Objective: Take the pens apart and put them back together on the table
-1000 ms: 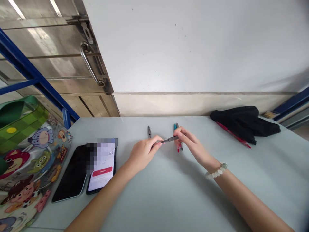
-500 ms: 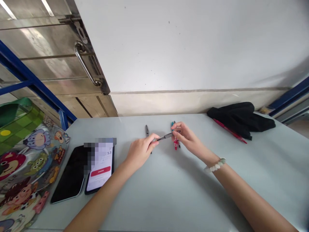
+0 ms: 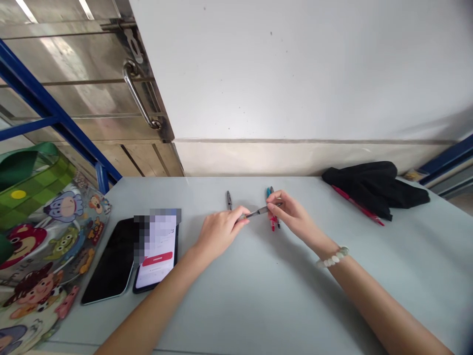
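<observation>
A grey pen is held up between both hands, tilted slightly up to the right. My left hand pinches its left end between thumb and fingers. At its right end, my right hand grips it with the thumb and fingertips. Another grey pen lies on the table just behind my left hand, partly covered by it. Close by my right hand and partly hidden under it lie several pens, with red, blue and dark parts showing.
Two phones, one dark and one lit, lie on the grey table at the left. A cartoon-printed bag stands at the far left. Black cloth and a red pen lie at the right.
The view has shifted slightly, so most things sit a little further right. Both hands keep hold of the grey pen in nearly the same pose.
</observation>
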{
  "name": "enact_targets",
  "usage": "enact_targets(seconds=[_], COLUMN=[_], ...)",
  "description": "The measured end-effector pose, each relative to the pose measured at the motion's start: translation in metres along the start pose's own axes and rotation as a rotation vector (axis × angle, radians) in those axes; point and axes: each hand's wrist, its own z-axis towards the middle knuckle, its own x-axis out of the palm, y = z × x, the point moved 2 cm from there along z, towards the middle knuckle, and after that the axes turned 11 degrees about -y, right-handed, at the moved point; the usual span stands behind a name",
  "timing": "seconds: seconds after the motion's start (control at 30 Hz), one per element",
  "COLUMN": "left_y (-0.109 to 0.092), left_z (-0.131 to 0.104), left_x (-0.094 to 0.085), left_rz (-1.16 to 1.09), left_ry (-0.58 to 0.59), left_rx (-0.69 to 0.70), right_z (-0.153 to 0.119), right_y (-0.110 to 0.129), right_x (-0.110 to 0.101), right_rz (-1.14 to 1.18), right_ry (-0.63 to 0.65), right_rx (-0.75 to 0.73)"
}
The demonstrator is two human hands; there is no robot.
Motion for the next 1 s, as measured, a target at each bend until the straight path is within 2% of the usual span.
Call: enact_targets(seconds=[0.17, 0.3, 0.47, 0.53, 0.67, 0.83, 1.0], left_y=[-0.003, -0.005, -0.007, -0.006, -0.002, -0.002, -0.002], left_z=[-0.001, -0.003, -0.002, -0.002, 0.0, 0.001, 0.002], left_x=[-0.002, -0.001, -0.002, -0.002, -0.004, -0.007, -0.009], left_rz=[-0.162, -0.333, -0.241, -0.197, -0.137, -0.125, -0.114], left_ry=[0.068, 0.114, 0.052, 0.034, -0.012, -0.071, -0.125], left_rx=[-0.014, -0.022, -0.003, 0.014, 0.012, 0.061, 0.093], right_z=[0.001, -0.002, -0.003, -0.002, -0.004, -0.005, -0.005], right_y=[0.003, 0.012, 0.014, 0.013, 0.018, 0.019, 0.012], right_x=[0.0, 0.0, 0.001, 0.002, 0.0, 0.001, 0.004], right_rz=[0.004, 0.111, 0.091, 0.054, -0.113, -0.2, -0.26], right_ry=[-0.056, -0.054, -0.048, -0.051, -0.106, -0.02, -0.071], right_rx=[-0.108, -0.036, 0.069, 0.02, -0.176, -0.09, -0.213])
